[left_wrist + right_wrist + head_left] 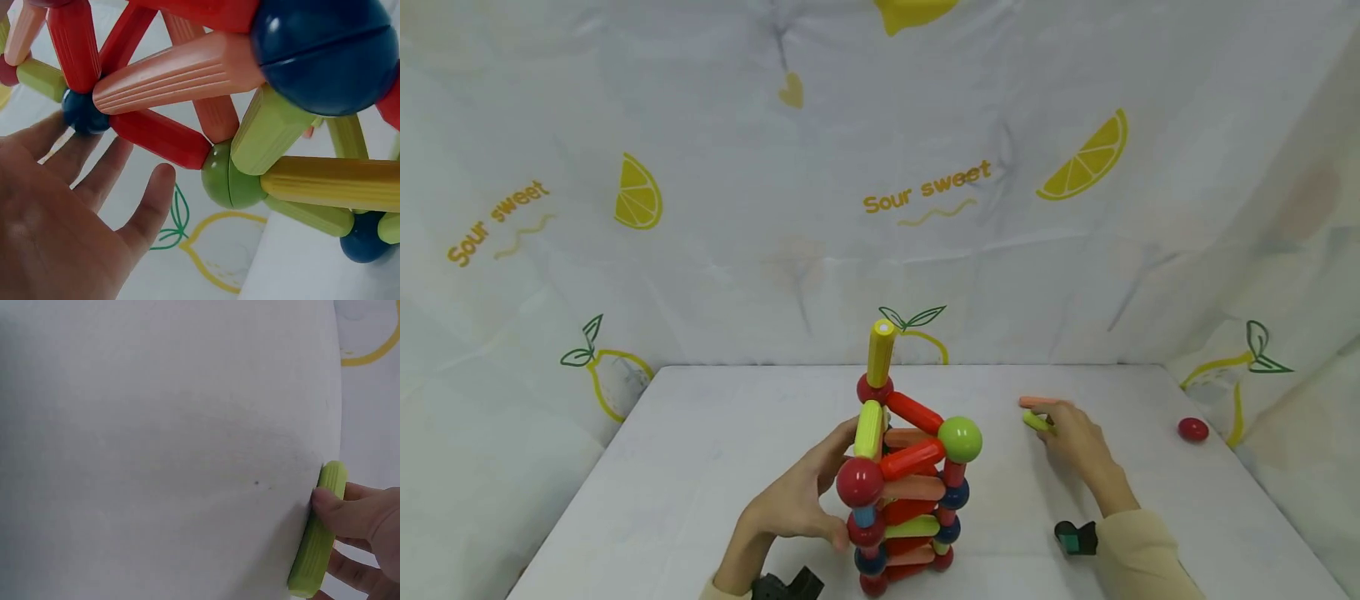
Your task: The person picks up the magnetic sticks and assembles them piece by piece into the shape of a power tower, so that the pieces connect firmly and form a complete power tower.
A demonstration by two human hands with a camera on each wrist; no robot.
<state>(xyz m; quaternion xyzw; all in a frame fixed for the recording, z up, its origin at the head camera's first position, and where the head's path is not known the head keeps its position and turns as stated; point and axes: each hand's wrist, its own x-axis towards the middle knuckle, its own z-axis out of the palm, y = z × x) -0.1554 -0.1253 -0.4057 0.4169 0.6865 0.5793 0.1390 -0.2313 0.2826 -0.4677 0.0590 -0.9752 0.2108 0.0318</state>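
Observation:
A tall tower of ribbed sticks and coloured balls (912, 458) stands near the front middle of the table in the head view, with a yellow stick (880, 354) upright on top. My left hand (801, 500) is at the tower's left side, fingers extended behind it and thumb near its front. Up close in the left wrist view, those fingertips touch a blue ball (86, 112) while the thumb stays apart. To the right of the tower, my right hand (1078, 446) pinches a light green stick (315, 550) between thumb and fingers, close to the tabletop.
Just beyond the right hand lies an orange stick (1033, 402), partly covered by it. A loose red ball (1192, 430) sits near the right edge of the white table (722, 433). Behind hangs a lemon-print cloth (737, 250).

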